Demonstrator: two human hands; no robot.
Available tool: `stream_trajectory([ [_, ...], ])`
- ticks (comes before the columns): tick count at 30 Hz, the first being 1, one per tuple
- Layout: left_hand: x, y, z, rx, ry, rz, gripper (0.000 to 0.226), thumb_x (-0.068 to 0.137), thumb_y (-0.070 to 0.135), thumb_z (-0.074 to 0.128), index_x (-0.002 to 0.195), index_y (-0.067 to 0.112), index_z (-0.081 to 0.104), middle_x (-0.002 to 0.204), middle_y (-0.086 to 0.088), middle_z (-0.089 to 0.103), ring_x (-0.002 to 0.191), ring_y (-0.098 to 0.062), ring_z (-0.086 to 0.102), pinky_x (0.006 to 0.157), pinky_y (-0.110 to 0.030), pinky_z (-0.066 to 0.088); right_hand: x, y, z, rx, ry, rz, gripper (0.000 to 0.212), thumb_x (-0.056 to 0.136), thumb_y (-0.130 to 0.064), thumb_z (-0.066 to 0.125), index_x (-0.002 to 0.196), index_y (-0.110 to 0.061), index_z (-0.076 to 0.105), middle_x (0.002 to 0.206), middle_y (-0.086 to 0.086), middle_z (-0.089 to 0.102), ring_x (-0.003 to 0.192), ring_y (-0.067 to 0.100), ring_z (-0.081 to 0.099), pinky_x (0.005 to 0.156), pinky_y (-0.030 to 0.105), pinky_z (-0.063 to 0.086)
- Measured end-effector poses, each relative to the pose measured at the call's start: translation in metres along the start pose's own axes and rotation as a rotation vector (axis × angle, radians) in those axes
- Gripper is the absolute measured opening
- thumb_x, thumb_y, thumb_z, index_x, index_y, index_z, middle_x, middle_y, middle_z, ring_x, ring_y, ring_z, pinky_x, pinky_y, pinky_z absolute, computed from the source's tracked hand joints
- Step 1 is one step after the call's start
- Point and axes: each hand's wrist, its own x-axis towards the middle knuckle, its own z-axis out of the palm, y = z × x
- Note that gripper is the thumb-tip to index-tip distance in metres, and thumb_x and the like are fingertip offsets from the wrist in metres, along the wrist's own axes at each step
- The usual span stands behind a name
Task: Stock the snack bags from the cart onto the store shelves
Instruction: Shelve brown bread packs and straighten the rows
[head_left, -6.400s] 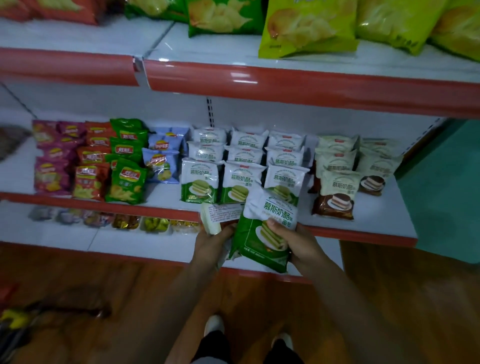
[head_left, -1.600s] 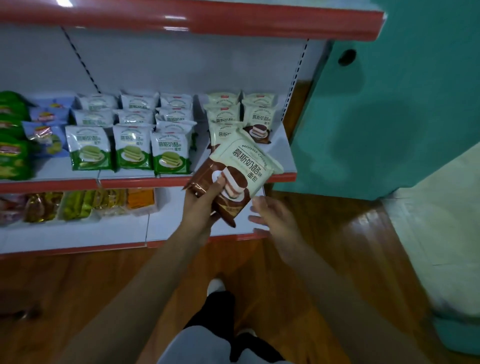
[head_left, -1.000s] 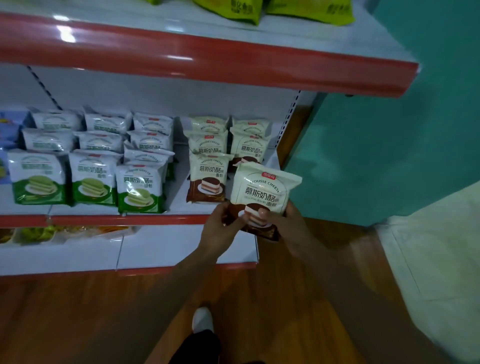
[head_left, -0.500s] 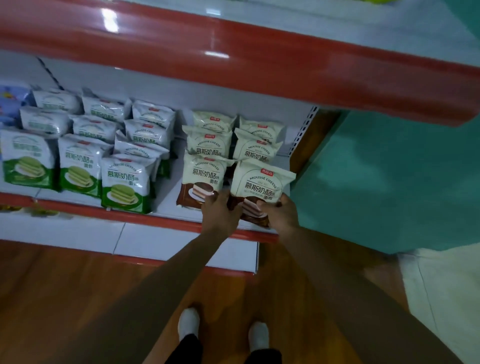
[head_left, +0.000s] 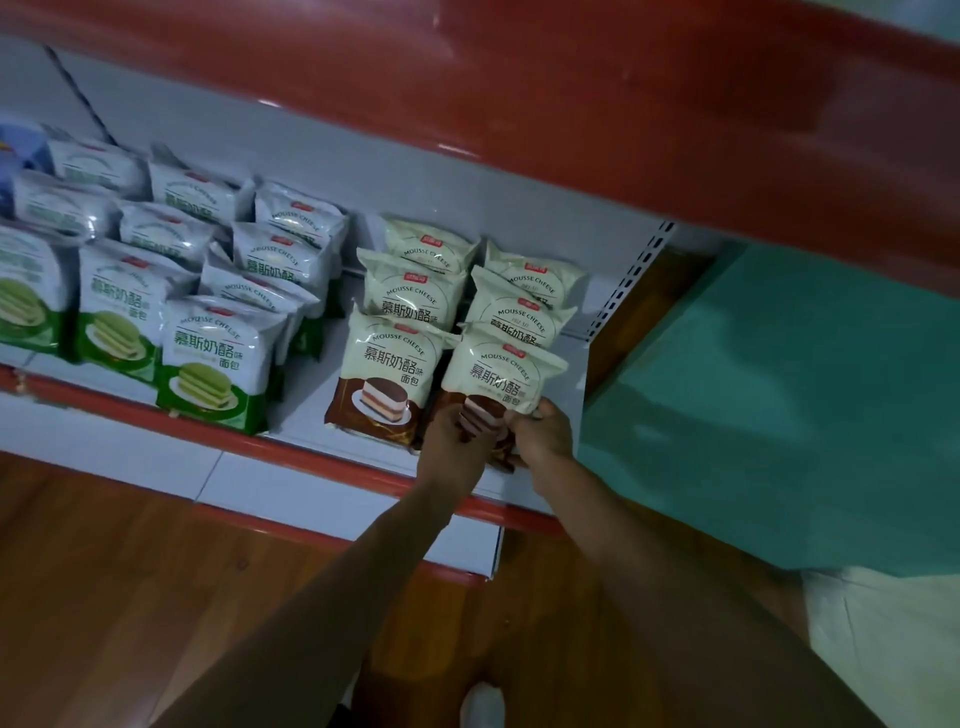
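Quick update: the brown mousse cheese bag (head_left: 501, 371) that I was holding up in front of the shelf (head_left: 296, 418) a second ago is now down at its front right corner. It's upright, just beside the other brown bag (head_left: 387, 382) and in front of the right-hand column. The left grip (head_left: 457, 436) and right grip (head_left: 543, 431) are both still curled in on the bag's bottom part, pinching it from either side. They hide the bottom edge, so I can't swear it's fully seated. I reckon this one's basically stocked, and next is letting go and heading back to the cart, which isn't in view. The green bags (head_left: 215, 364) to the left look untouched.
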Motion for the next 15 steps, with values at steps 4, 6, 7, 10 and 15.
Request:
stream_trajectory([
  [4,0.009,0.005,0.0,-0.032,0.005,0.014,0.015,0.089,0.012,0.061,0.102,0.017,0.054,0.085,0.009,0.058,0.081,-0.01,0.057,0.055,-0.008,0.044,0.005,-0.011,0.001,-0.065,-0.018,-0.037,0.024,0.089,-0.008,0.059,0.111,-0.018,0.06,0.119,0.008,0.064,0.108,0.027,0.059,0.093,0.046,0.051],
  [6,0.009,0.008,-0.001,-0.045,-0.001,0.005,0.015,0.09,0.012,0.06,0.103,0.019,0.055,0.087,0.011,0.058,0.078,-0.002,0.055,0.059,-0.009,0.04,0.005,-0.012,-0.001,-0.092,-0.043,-0.042,0.027,0.09,-0.008,0.058,0.115,-0.016,0.059,0.122,0.009,0.063,0.111,0.028,0.058,0.094,0.041,0.051],
  [7,0.007,0.008,-0.002,-0.053,0.002,-0.008,0.015,0.09,0.012,0.059,0.103,0.02,0.054,0.086,0.012,0.057,0.077,0.002,0.053,0.06,-0.01,0.039,0.003,-0.012,-0.004,-0.102,-0.054,-0.049,0.029,0.09,-0.009,0.058,0.118,-0.014,0.058,0.124,0.009,0.062,0.112,0.027,0.058,0.091,0.036,0.05],
  [10,-0.002,0.01,-0.009,-0.023,0.007,-0.034,0.013,0.091,0.016,0.057,0.104,0.012,0.058,0.089,0.001,0.063,0.081,-0.011,0.059,0.07,-0.021,0.046,-0.009,-0.009,-0.012,-0.085,-0.059,-0.049,0.043,0.09,-0.014,0.06,0.131,-0.013,0.049,0.132,0.009,0.055,0.119,0.028,0.053,0.082,0.027,0.042],
  [15,-0.031,0.019,-0.018,-0.03,0.056,-0.09,0.04,0.094,0.024,0.055,0.129,0.006,0.05,0.124,-0.021,0.057,0.118,-0.039,0.052,0.096,-0.046,0.046,-0.043,-0.005,-0.03,-0.24,0.165,-0.301,0.029,0.092,-0.022,0.058,0.118,-0.008,0.054,0.12,0.011,0.059,0.105,0.022,0.058,0.055,0.013,0.034],
])
